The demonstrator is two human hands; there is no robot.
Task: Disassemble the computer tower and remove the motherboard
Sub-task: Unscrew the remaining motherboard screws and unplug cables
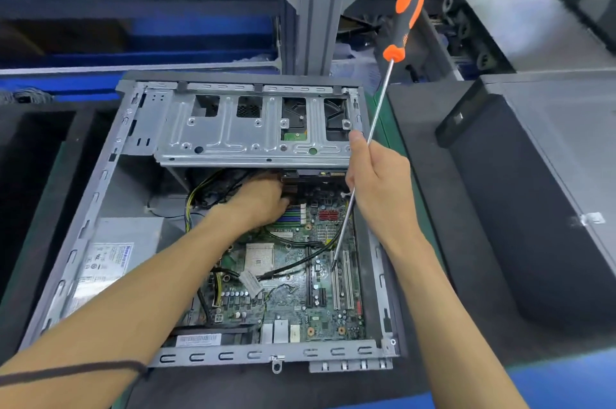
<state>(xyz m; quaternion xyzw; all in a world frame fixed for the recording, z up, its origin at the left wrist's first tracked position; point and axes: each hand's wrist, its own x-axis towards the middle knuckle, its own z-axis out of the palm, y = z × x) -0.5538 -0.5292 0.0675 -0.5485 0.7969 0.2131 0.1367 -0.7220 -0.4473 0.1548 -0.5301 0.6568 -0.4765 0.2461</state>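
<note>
An open grey computer tower lies on its side with the green motherboard exposed in its lower half. A metal drive cage spans the upper part. My left hand reaches under the cage's edge, its fingers curled at a connector or cable near the board's top; what they hold is hidden. My right hand grips the long metal shaft of a screwdriver with an orange and black handle raised high. The screwdriver tip rests near the white expansion slots.
A power supply sits in the case's left side. Black and yellow cables cross the board. A second black tower lies to the right. Blue bins and a grey frame post stand behind. Black foam lies left.
</note>
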